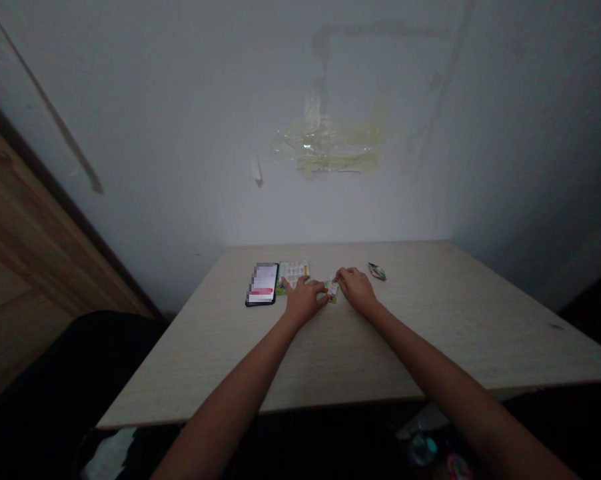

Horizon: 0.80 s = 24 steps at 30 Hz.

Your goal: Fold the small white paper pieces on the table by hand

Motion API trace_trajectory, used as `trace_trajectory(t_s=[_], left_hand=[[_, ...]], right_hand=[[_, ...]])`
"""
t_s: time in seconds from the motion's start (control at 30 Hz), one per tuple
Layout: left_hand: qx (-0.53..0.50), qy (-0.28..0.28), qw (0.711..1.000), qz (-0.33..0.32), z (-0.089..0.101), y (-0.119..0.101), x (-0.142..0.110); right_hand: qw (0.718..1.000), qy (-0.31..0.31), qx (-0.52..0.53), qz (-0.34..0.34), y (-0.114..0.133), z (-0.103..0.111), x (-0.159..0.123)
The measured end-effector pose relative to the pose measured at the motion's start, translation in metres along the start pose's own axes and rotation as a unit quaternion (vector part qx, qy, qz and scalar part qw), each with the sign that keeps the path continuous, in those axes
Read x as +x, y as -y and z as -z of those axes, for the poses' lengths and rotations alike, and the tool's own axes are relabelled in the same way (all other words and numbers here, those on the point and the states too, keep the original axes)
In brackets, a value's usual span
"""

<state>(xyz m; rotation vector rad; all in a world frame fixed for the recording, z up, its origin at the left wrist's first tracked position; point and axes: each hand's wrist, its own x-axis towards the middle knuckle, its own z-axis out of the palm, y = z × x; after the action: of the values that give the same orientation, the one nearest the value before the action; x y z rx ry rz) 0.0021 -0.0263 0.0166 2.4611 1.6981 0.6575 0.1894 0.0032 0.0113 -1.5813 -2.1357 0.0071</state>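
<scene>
From the head view, we look down on our two bare forearms reaching across a pale wood-grain laminate table [430, 323]. Between our hands lies a small printed card [332, 290], its long axis running roughly away from us with a slight tilt. It sits closer to the fingertips of our right hand [356, 290], which curls inward at the card's upper edge; we cannot tell whether it is pinching the card. Our left hand [303, 301] lies flatter and partly open, its fingers spread, one resting on a glossy printed sheet [294, 273] and the thumb reaching right toward the card. Beyond that hand lies a black smartphone [262, 284] with a pixelated screen. Beyond the right hand lies a small, dark, shiny packet [377, 271].
</scene>
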Motion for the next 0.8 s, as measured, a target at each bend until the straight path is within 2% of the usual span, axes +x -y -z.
trace_trajectory(t_s=[0.17,0.43,0.63,0.8], left_hand=[[-0.003,0.005,1.000,-0.002,0.001,0.000,0.000],[-0.001,-0.001,1.000,-0.013,-0.001,0.001,0.000],[-0.022,0.009,0.999,-0.029,-0.006,0.006,0.002],[-0.023,0.017,0.999,-0.022,-0.005,0.005,0.002]], right_hand=[[1.000,-0.007,-0.010,-0.010,-0.001,-0.003,0.001],[0.999,0.018,0.033,-0.001,-0.005,-0.003,0.001],[0.994,-0.004,0.106,0.003,-0.012,-0.007,0.000],[0.993,-0.017,0.116,0.005,-0.014,-0.010,0.001]])
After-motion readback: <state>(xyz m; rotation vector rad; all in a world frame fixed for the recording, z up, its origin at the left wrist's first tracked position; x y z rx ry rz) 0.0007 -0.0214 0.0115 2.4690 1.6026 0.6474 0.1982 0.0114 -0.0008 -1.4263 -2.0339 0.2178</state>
